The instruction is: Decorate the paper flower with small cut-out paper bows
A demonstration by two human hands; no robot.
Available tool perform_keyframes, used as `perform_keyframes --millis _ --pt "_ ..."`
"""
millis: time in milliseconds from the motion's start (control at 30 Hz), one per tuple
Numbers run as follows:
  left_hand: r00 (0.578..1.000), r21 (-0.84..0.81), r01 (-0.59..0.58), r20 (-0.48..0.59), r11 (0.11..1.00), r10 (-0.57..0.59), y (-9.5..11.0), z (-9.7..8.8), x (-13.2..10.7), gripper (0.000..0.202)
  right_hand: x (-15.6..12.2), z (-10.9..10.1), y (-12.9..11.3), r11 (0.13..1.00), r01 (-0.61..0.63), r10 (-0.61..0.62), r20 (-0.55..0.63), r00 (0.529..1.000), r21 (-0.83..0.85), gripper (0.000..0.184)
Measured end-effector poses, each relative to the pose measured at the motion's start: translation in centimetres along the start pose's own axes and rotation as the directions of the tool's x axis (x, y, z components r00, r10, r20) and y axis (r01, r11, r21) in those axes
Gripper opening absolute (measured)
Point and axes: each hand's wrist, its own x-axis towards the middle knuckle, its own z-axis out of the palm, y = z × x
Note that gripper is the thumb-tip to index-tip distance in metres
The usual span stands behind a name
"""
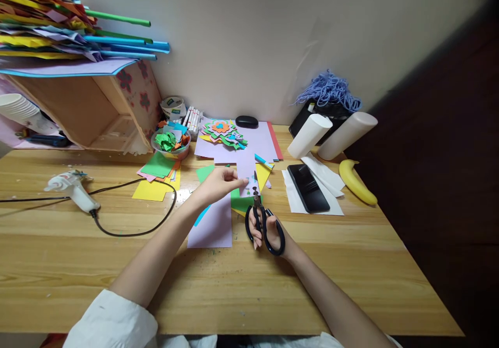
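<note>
My left hand (222, 185) pinches a pale lilac paper strip (246, 167) between thumb and fingers near its lower end. Black-handled scissors (256, 205) are in my right hand (275, 236), with thumb and fingers through the loops. Their blades point away from me along the strip's right edge; whether they are cutting into it I cannot tell. Beneath the hands lie a lilac sheet (212, 228), green paper (239, 202) and a yellow piece (264, 174). Beyond them, layered paper flowers (220, 128) rest on larger lilac sheets (259, 139).
On the left are a glue gun (74, 188) with a looping black cord, coloured paper squares (158, 166), a tub of scraps (171, 142) and an open box (138, 95). On the right are a phone (307, 188), a banana (356, 182) and white rolls (310, 136).
</note>
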Motion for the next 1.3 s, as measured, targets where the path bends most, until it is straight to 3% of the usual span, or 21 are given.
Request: perform_keyframes --millis 233,567,1067,1300 --pt "0.998 -0.041 0.004 0.068 0.999 -0.001 0.3 0.3 -0.3 0.017 0.0 -0.2 0.0 1.0 0.015 -0.015 0.011 1.0 -0.009 0.066" --pt "0.999 -0.074 0.035 0.005 0.997 -0.035 -0.1 1.0 -0.3 0.019 0.1 -0.3 0.3 1.0 0.023 -0.023 0.002 1.0 0.011 0.066" --pt "0.996 0.068 0.086 -0.005 0.994 -0.086 1.1 0.8 -0.7 0.016 0.2 -0.2 0.0 0.996 -0.035 0.038 -0.034 0.999 0.083 0.062" --pt "0.999 0.067 0.024 0.048 0.997 -0.027 0.9 0.1 -0.5 0.023 0.1 -0.2 -0.5 0.999 -0.031 0.032 -0.043 0.999 0.029 0.061"
